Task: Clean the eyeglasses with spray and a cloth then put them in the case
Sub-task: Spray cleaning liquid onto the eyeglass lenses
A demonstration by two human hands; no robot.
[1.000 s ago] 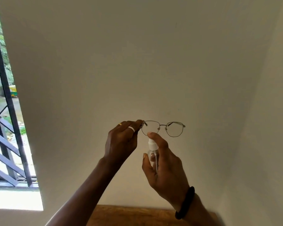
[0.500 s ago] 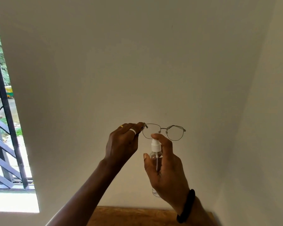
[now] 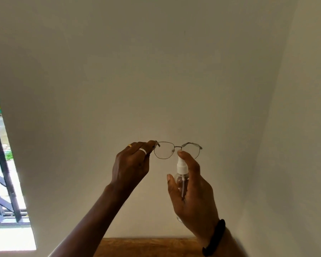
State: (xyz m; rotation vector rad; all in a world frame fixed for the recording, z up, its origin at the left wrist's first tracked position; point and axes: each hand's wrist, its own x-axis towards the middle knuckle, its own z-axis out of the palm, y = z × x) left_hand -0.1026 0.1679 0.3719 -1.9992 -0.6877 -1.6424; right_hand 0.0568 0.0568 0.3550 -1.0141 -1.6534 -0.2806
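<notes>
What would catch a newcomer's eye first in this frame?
Centre frame, the thin metal eyeglasses are held up against the bare pale wall, pinched at one end by the left hand. Just below them the right hand grips a small clear spray bottle, a finger resting on its white nozzle. At far left, a bright window with dark bars draws the eye next.

Spray bottle [image 3: 182, 175] now nearer the bridge.
</notes>
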